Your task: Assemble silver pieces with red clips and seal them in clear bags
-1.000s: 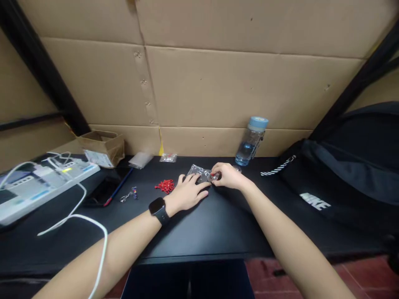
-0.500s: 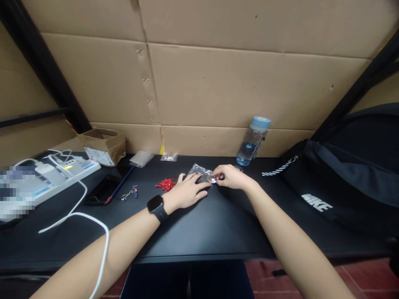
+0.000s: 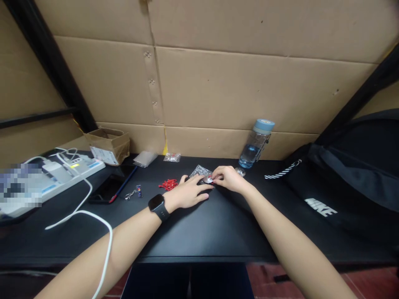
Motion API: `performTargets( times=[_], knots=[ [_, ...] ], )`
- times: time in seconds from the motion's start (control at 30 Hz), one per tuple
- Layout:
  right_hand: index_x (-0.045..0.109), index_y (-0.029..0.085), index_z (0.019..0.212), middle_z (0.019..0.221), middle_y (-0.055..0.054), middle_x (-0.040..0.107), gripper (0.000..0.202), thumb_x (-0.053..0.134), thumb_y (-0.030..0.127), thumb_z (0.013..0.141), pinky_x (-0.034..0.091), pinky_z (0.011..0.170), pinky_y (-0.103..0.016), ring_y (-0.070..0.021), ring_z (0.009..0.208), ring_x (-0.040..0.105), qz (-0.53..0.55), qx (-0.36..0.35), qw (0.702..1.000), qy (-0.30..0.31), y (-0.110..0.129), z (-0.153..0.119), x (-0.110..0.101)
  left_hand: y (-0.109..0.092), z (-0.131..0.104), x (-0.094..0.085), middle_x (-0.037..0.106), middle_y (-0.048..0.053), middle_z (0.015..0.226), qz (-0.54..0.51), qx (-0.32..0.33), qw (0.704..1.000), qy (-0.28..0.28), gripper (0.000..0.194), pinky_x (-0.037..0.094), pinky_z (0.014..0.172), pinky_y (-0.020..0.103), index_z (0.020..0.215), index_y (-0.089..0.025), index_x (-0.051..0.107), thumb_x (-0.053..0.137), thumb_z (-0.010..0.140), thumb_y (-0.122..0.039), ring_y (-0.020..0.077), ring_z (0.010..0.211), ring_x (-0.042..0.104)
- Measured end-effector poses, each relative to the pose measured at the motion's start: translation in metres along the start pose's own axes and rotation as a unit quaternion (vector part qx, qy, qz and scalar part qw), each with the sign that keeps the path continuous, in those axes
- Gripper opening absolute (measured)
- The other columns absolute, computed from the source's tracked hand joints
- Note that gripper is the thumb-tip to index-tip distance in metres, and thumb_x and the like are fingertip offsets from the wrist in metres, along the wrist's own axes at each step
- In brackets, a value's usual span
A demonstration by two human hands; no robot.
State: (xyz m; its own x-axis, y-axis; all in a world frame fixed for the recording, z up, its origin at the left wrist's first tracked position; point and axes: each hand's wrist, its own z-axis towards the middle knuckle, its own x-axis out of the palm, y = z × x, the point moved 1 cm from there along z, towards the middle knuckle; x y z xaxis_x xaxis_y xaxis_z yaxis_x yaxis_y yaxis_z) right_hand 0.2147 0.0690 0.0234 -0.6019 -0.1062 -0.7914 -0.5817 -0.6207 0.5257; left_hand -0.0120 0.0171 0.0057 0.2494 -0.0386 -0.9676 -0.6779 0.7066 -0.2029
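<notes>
My left hand (image 3: pixel 189 193) lies on the black table with its fingers spread, its fingertips on the near edge of a clear plastic bag (image 3: pixel 201 170). Between the thumb and fingers of my right hand (image 3: pixel 227 179) is a small shiny round disc (image 3: pixel 208 179), held low at the bag's right side. Part of the disc is covered by the fingers. A pile of small red pieces (image 3: pixel 168 185) lies just left of my left hand. Behind my right hand sits another round shiny item (image 3: pixel 240 171), partly hidden.
A keychain (image 3: pixel 139 191), a dark phone (image 3: pixel 110 189), a power strip (image 3: pixel 71 174) with a white cable and an open cardboard box (image 3: pixel 109 145) are on the left. A water bottle (image 3: pixel 254 145) stands at the back, a black backpack (image 3: pixel 349 174) on the right.
The view has shifted slightly, so things appear a little further right. My right hand and the disc have moved slightly left towards the bag. More of the round item behind it shows.
</notes>
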Motion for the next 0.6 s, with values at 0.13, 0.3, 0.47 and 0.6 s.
performTargets(
  times=[0.13, 0.3, 0.47, 0.6],
  knots=[
    [0.074, 0.019, 0.082, 0.086, -0.002, 0.069, 0.005, 0.075, 0.014, 0.081, 0.051, 0.068, -0.025, -0.0140, 0.069, 0.066, 0.005, -0.006, 1.000, -0.009, -0.001, 0.001, 0.002, 0.000, 0.000, 0.000, 0.036, 0.008, 0.161, -0.014, -0.004, 1.000, 0.004, 0.041, 0.030, 0.111, 0.063, 0.144, -0.044, 0.052, 0.040, 0.105, -0.052, 0.0320, 0.146, 0.036],
    [0.062, 0.021, 0.081, 0.084, 0.000, 0.062, 0.017, 0.079, 0.021, 0.081, 0.043, 0.071, -0.026, -0.0161, 0.077, 0.058, -0.099, -0.007, 0.992, -0.076, -0.002, 0.003, 0.007, -0.002, -0.001, -0.003, 0.027, 0.007, 0.166, -0.023, -0.002, 1.000, 0.010, 0.042, 0.031, 0.111, 0.065, 0.144, -0.043, 0.052, 0.043, 0.104, -0.051, 0.0345, 0.149, 0.030],
    [0.055, 0.023, 0.086, 0.087, -0.001, 0.060, 0.028, 0.081, 0.033, 0.081, 0.039, 0.072, -0.027, -0.0187, 0.082, 0.055, -0.156, 0.012, 0.983, -0.096, -0.001, 0.007, 0.017, -0.004, -0.003, -0.006, 0.023, 0.007, 0.168, -0.020, 0.001, 1.000, 0.020, 0.041, 0.029, 0.112, 0.067, 0.144, -0.044, 0.052, 0.044, 0.104, -0.049, 0.0349, 0.152, 0.024],
    [0.055, 0.023, 0.089, 0.087, -0.001, 0.061, 0.029, 0.079, 0.036, 0.081, 0.037, 0.069, -0.028, -0.0183, 0.078, 0.054, -0.182, 0.037, 0.975, -0.118, 0.001, 0.012, 0.024, -0.003, -0.005, -0.009, 0.019, 0.005, 0.169, -0.015, 0.002, 1.000, 0.024, 0.042, 0.027, 0.113, 0.068, 0.144, -0.045, 0.052, 0.046, 0.103, -0.051, 0.0376, 0.154, 0.019]
  ],
)
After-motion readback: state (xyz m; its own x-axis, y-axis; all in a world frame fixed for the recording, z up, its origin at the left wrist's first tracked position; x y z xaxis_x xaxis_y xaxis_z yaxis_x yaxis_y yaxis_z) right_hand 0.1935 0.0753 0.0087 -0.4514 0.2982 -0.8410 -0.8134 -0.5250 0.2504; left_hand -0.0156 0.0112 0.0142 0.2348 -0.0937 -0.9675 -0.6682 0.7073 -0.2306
